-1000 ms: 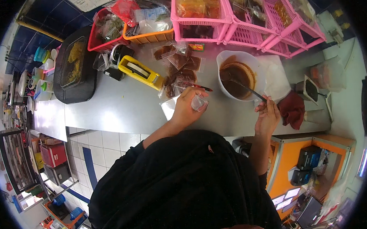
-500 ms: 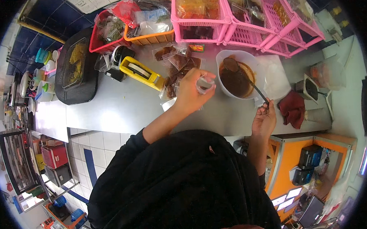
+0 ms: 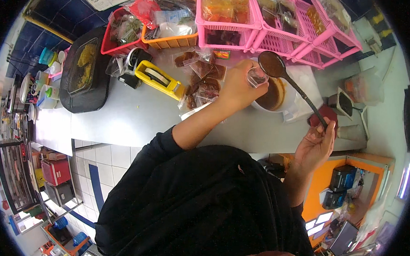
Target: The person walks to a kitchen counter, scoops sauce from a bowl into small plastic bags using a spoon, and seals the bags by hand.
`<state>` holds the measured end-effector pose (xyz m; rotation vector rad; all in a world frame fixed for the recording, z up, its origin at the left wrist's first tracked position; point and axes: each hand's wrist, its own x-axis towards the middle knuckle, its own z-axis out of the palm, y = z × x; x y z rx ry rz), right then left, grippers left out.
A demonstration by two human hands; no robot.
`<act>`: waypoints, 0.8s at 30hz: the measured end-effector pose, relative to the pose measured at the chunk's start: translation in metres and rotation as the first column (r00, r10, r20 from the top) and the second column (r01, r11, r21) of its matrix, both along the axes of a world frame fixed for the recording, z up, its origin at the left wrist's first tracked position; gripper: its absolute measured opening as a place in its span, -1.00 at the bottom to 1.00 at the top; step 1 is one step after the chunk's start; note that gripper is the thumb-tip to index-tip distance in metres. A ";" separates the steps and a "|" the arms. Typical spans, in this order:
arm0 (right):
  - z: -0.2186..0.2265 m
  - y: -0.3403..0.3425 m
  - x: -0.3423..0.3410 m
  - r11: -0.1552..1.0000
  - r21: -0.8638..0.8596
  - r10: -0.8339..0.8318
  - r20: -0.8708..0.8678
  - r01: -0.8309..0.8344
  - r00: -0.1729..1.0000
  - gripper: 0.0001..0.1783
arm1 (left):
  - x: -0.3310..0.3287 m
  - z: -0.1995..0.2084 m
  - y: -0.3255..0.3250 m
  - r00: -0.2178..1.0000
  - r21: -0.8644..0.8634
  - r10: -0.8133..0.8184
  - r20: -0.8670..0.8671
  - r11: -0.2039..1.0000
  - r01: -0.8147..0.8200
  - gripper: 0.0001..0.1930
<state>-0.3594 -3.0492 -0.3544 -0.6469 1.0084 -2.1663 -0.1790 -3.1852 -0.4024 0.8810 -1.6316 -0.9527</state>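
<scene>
My right hand point(image 3: 316, 143) grips the end of a long dark ladle point(image 3: 304, 94), whose bowl is filled with brown sauce point(image 3: 271, 64). My left hand point(image 3: 241, 90) is closed round a small clear plastic bag point(image 3: 257, 77), its mouth facing the ladle's bowl. The two are side by side; whether they touch I cannot tell. Beneath them stands a white tub point(image 3: 281, 109) of the same brown sauce, partly hidden by my left hand. Several filled packets of brown sauce point(image 3: 207, 72) lie in a pile left of that hand.
A yellow tape dispenser point(image 3: 159, 79) lies left of the packets. Along the back stand a red basket point(image 3: 114, 48), an orange basket point(image 3: 174, 41) and pink racks point(image 3: 228, 27) of packets. A dark red cloth point(image 3: 324, 115) and a metal container point(image 3: 342, 104) are at the right.
The ladle has risen out of the tub with sauce in it, and my right hand has moved right. My left hand has brought the bag rightward over the tub, beside the ladle.
</scene>
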 end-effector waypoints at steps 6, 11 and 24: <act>0.009 0.005 0.015 0.989 -0.041 -0.147 -0.300 0.141 0.943 -0.66 | -0.004 0.003 0.001 0.987 0.069 -0.031 -0.160 0.997 0.042 -0.65; 0.011 0.011 0.015 0.985 -0.145 -0.159 -0.511 0.098 0.845 -0.66 | -0.006 0.007 0.003 0.900 0.170 -0.073 -0.430 0.972 0.160 -0.68; 0.018 0.022 0.019 0.939 -0.343 -0.311 -0.859 -0.005 0.407 -0.62 | 0.005 0.022 0.006 0.992 0.133 -0.073 -0.100 0.987 0.086 -0.69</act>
